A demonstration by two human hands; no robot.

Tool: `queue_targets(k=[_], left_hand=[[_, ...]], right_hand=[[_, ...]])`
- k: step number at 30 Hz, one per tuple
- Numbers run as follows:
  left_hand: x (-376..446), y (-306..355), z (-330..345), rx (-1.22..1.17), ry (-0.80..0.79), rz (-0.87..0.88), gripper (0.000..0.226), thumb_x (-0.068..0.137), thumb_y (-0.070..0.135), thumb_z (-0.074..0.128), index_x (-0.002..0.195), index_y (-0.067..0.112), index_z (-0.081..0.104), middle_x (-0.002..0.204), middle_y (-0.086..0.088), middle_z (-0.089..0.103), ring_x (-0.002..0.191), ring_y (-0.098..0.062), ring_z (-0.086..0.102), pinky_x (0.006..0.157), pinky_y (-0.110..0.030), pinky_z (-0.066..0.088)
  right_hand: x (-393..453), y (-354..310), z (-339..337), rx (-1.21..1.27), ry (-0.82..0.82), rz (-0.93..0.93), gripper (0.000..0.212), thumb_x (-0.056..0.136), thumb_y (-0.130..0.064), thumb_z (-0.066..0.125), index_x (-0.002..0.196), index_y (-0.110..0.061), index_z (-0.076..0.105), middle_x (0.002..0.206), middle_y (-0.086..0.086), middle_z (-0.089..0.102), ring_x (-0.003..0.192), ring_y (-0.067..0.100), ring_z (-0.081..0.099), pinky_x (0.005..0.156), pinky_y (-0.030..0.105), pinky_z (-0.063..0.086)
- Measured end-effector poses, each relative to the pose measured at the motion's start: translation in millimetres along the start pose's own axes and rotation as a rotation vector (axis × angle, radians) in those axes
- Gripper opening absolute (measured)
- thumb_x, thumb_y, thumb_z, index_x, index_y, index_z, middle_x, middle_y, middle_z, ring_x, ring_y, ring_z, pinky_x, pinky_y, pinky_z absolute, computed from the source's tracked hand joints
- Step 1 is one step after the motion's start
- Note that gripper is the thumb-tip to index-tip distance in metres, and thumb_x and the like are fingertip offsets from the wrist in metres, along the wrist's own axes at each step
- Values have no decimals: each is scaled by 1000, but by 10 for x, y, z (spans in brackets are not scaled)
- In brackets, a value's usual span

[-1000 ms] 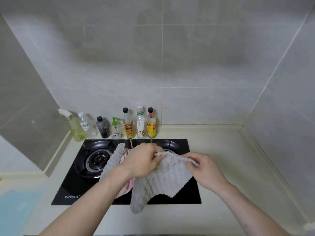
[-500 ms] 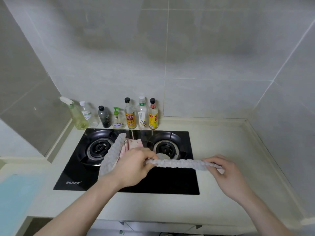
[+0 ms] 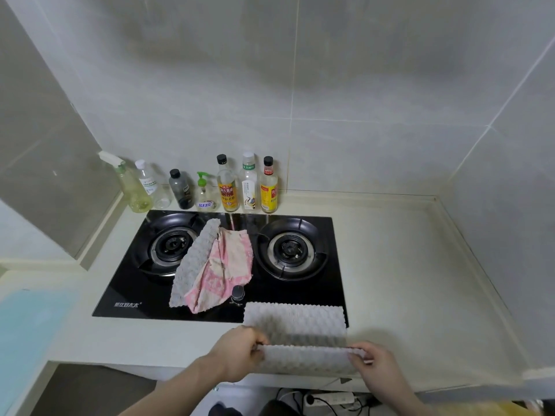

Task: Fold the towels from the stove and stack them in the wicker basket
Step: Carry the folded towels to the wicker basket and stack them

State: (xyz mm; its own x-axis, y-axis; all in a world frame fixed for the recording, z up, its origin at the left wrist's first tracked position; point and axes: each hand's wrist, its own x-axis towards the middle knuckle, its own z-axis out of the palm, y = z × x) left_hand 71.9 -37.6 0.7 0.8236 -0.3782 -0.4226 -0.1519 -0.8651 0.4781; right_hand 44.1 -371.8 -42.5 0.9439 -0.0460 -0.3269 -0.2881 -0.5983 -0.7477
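Head view looks down at the grey towel [image 3: 295, 321] spread across the front edge of the stove [image 3: 219, 265] and onto the worktop [image 3: 405, 265], its near edge lifted toward me. My left hand [image 3: 237, 354] pinches the near left corner and my right hand [image 3: 371, 366] pinches the near right corner, fingers [image 3: 357, 355] curled over the hem. It looks like a light, soft waffle cloth with no stiffness of its own, so I judge it will sag in the middle unless I keep the edge taut between both corners. The bumpy weave should give good grip and little slip. Corners are the right place to hold; carrying them over to the far edge would make a clean half fold. Two more cloths, a second grey towel [image 3: 195, 259] and a pink towel [image 3: 228, 265], lie crumpled between the burners, touching each other. No wicker basket shows in this view.
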Motion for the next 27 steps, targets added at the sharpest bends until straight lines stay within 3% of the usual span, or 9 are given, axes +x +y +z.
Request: queue_targets(k=[4,8,12,15,19,21,23,25,27], left_hand=[[112,-107,-18,-46,27,-73,21,86,17,54,95,28,69,89,10,66,81,-11,59,70,-23,43],[264,-147,-118,-57,82,-116,31,88,14,51,106,30,70,98,12,69,93,-14,64,75,-20,41],[421,-124,-222,-78,79,-131,35,90,14,49,114,30,69,106,11,72,97,-15,66,85,-28,52],[545,-121,-254,-98,72,-155,36,91,12,51,120,29,66,105,10,70,91,-14,64,79,-27,51],[698,-138,-254,-99,61,-186,39,91,13,52,124,30,63,99,12,65,82,-14,63,72,-27,50],[769,-148,-254,-51,53,-187,48,90,11,53,134,30,58,123,6,63,106,-18,60,91,-31,51],[827,-165,-243,54,59,-176,66,85,4,54,145,28,48,150,4,42,135,-23,41,112,-36,38],[817,-124,-214,122,73,-157,75,80,1,55,149,26,43,158,2,29,143,-25,29,117,-40,30],[747,-59,-116,172,59,-114,74,81,6,57,150,27,43,159,0,27,143,-26,29,117,-41,29]], right_hand=[[168,-16,14,33,50,17,19,87,-12,77,84,-31,78,80,-17,76,78,3,71,72,20,55],[378,-106,34,38,62,53,22,88,-15,75,83,-36,73,77,-5,76,80,20,72,72,30,54],[593,-145,81,15,74,98,17,90,-15,72,106,-21,74,81,-10,70,77,11,67,69,24,49],[716,-155,115,-30,71,124,26,91,-15,70,116,-17,72,83,-9,66,74,9,64,64,18,45],[842,-185,108,-43,81,162,28,92,-12,68,120,-16,72,89,-5,68,79,15,66,68,22,46],[888,-218,99,-26,91,182,28,92,-12,68,120,-16,71,91,-6,68,78,14,65,67,21,46],[927,-227,101,10,122,198,33,91,-12,71,124,-15,69,110,1,71,89,17,65,79,23,48],[938,-210,112,30,150,236,43,89,-16,74,131,-12,63,127,5,66,105,22,64,91,26,48],[889,-141,158,50,148,302,50,89,-19,74,136,-9,58,130,10,62,108,24,61,94,27,45]])
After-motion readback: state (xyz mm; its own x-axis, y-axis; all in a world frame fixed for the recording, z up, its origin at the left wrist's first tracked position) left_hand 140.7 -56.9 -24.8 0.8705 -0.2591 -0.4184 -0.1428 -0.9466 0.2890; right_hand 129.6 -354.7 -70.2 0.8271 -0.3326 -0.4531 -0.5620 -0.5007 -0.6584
